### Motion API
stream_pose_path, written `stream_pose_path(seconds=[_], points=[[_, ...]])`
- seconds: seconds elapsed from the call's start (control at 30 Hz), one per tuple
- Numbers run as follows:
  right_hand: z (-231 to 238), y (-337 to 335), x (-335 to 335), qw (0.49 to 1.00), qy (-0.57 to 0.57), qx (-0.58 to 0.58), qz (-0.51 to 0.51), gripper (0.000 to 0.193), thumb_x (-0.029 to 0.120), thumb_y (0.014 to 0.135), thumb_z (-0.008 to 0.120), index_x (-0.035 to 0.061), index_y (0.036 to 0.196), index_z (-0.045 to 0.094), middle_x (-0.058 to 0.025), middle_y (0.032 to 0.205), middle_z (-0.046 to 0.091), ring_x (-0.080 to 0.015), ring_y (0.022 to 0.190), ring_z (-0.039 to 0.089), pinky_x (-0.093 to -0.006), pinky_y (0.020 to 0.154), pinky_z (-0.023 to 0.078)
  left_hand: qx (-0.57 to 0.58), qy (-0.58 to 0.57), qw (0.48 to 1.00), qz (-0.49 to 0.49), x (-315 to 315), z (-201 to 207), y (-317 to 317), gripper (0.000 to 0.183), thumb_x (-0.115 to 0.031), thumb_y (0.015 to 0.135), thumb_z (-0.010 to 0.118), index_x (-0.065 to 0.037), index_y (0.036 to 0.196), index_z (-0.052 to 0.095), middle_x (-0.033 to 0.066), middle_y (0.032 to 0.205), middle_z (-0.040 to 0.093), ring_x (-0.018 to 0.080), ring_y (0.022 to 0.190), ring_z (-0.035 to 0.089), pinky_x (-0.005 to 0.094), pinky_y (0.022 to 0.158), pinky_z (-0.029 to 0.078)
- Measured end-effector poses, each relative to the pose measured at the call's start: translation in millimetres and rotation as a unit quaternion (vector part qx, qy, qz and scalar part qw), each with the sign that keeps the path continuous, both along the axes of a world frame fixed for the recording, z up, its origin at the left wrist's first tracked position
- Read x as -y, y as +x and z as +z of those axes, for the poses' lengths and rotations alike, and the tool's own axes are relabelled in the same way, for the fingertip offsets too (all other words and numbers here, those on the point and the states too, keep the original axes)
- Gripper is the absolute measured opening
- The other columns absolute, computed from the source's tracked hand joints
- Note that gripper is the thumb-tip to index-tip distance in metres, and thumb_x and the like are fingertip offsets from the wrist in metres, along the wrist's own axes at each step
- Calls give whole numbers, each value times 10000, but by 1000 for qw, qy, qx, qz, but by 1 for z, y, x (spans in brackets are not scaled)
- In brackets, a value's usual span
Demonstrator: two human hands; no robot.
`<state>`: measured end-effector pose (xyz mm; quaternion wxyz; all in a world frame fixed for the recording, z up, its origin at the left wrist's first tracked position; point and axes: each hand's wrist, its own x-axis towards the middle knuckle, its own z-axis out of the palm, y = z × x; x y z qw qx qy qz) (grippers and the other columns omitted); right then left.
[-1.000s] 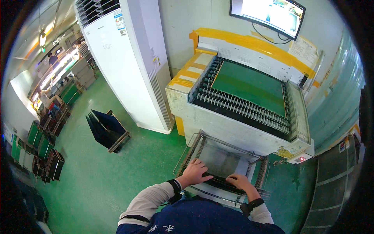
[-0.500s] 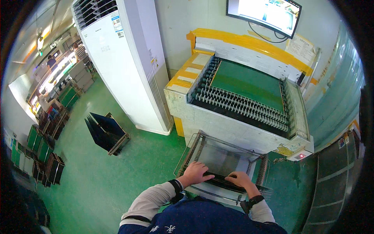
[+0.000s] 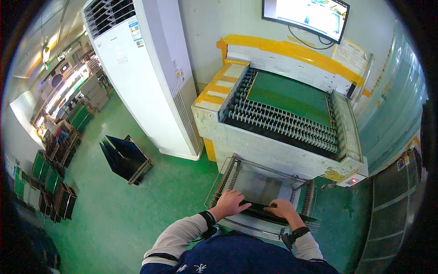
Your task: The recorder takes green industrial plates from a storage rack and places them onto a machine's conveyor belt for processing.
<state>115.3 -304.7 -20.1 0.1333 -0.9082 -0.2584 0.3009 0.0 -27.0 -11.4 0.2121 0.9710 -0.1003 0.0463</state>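
Observation:
Just in front of my body, a wire rack (image 3: 226,178) with toothed sides holds thin dark panels (image 3: 259,209) standing on edge near its front. My left hand (image 3: 229,203) is closed at the panels' top edge, thumb and fingers pointing inward. A short gap to the right, my right hand (image 3: 281,209) grips the same edge with bent fingers. How many panels each hand holds cannot be told. Beyond the rack, a flat green board (image 3: 289,98) lies on the rollers (image 3: 283,125) of a pale machine (image 3: 255,145).
A tall white air conditioner (image 3: 146,77) stands left of the machine. On the green floor sits a holder with dark panels (image 3: 123,157). More racks (image 3: 64,201) line the far left. A screen (image 3: 305,18) hangs above; a dark panelled unit (image 3: 392,210) stands at right.
The view has shifted very slightly. Both hands stay at the panels' top edge, and the green board on the rollers shows no clear movement.

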Motion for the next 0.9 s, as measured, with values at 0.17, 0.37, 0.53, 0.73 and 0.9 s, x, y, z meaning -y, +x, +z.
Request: stream_pose_path(seconds=[0.17,0.37,0.53,0.73,0.9], points=[[-13,2,1,1000,-29,4,0,616,707,848,660,166,1122,770,-169,1052,749,-385,1021,696,-462,880,548,-13,5,1000,-8,-1,0,2,503,-535,966,584,-63,846,711,142,906,679,353,927,658,470,876,498],[-17,4,0,999,-43,1,7,610,697,858,660,166,1138,766,-162,1096,746,-373,1036,694,-459,892,546,-18,3,1000,-2,-2,-3,2,483,-494,991,556,-65,833,710,144,892,674,357,919,661,473,853,506],[-16,4,1,999,-43,-15,10,599,672,863,677,155,1155,757,-159,1108,744,-373,1047,691,-456,902,543,-6,2,1000,7,2,-1,0,442,-463,980,579,-74,811,702,130,857,673,343,890,664,468,826,508],[-8,3,-4,998,-57,-17,-2,600,669,859,683,151,1153,757,-158,1116,742,-374,1057,687,-456,903,543,20,-7,1000,12,1,-7,1,413,-442,967,601,-82,788,696,118,827,667,332,859,663,462,801,510],[-18,5,0,998,-53,-19,-3,610,676,850,687,155,1159,755,-157,1117,742,-373,1057,687,-455,903,544,18,-5,1000,9,1,-8,1,412,-442,966,601,-85,785,696,121,832,669,338,865,665,463,801,512]])
